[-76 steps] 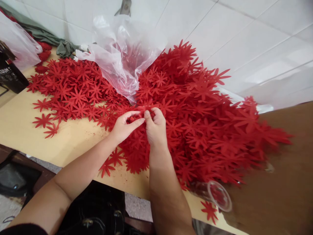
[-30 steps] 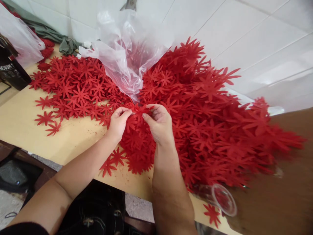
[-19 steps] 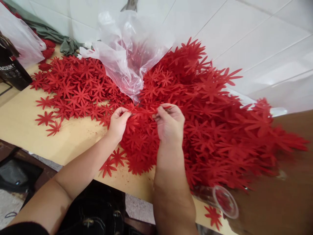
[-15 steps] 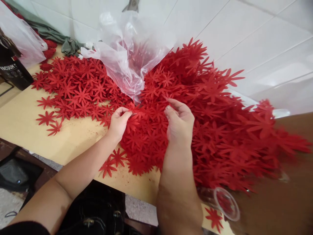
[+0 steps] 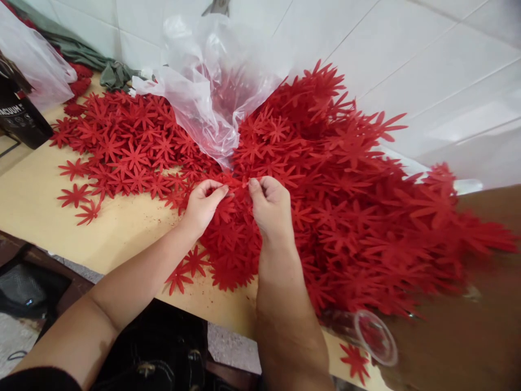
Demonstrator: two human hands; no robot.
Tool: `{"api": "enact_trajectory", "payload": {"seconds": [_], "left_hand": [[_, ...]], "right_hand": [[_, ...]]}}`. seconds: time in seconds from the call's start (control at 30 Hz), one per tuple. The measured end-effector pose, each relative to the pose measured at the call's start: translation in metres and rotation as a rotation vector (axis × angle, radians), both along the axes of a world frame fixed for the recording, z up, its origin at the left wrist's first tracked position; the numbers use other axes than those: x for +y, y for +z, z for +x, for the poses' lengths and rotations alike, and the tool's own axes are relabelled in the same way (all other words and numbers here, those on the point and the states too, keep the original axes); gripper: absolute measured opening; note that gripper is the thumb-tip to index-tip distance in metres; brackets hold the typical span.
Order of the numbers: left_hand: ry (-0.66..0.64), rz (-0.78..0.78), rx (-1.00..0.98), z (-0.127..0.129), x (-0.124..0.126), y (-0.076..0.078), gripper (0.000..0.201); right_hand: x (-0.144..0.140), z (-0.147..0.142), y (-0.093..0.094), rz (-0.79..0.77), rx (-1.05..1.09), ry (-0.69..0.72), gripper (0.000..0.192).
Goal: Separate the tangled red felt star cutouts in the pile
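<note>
A big heap of red flower-shaped cutouts (image 5: 350,201) covers the light wooden table (image 5: 36,201); a flatter spread of the same cutouts (image 5: 126,141) lies at the left. My left hand (image 5: 202,206) and my right hand (image 5: 271,209) meet at the near edge of the heap, fingertips pinching a red cutout stack (image 5: 240,183) between them. Both forearms reach in from the bottom of the view.
A crumpled clear plastic bag (image 5: 211,81) lies on the cutouts against the white tiled wall. A clear plastic cup (image 5: 372,336) lies on its side at the table's front right. A dark box (image 5: 18,117) and another plastic bag (image 5: 32,65) stand at the far left.
My right hand swung out to the right over the heap, then came back to meet my left hand at the stack. My left hand stayed in place, pinching throughout.
</note>
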State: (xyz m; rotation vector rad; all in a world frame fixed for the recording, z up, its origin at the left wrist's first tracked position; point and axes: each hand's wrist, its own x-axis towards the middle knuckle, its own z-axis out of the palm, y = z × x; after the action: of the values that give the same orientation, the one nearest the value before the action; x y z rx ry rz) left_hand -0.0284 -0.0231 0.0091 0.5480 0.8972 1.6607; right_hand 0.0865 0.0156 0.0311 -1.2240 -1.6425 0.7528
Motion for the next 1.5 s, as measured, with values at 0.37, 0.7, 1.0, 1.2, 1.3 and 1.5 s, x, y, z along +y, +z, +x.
{"api": "enact_trajectory", "payload": {"seconds": [0.37, 0.7, 1.0, 1.2, 1.3, 1.5], "left_hand": [[-0.019, -0.042, 0.082, 0.000, 0.002, -0.007, 0.012], [-0.037, -0.014, 0.161, 0.003, 0.003, -0.009, 0.013], [-0.072, -0.029, 0.010, 0.003, 0.004, -0.003, 0.007], [-0.101, -0.039, -0.025, 0.000, 0.001, -0.001, 0.007], [-0.073, -0.057, -0.103, -0.004, 0.001, 0.001, 0.009], [0.114, -0.063, -0.192, -0.014, 0.006, 0.007, 0.012]], "right_hand": [[0.027, 0.020, -0.010, 0.176, 0.059, -0.245, 0.021], [0.011, 0.001, -0.002, 0.221, -0.116, -0.071, 0.021], [0.001, -0.006, -0.001, 0.058, -0.012, 0.123, 0.021], [0.023, 0.011, -0.018, 0.267, -0.123, -0.233, 0.024], [0.019, 0.025, -0.011, 0.384, -0.310, -0.334, 0.047], [-0.070, 0.006, 0.010, 0.473, -0.540, 0.208, 0.026]]}}
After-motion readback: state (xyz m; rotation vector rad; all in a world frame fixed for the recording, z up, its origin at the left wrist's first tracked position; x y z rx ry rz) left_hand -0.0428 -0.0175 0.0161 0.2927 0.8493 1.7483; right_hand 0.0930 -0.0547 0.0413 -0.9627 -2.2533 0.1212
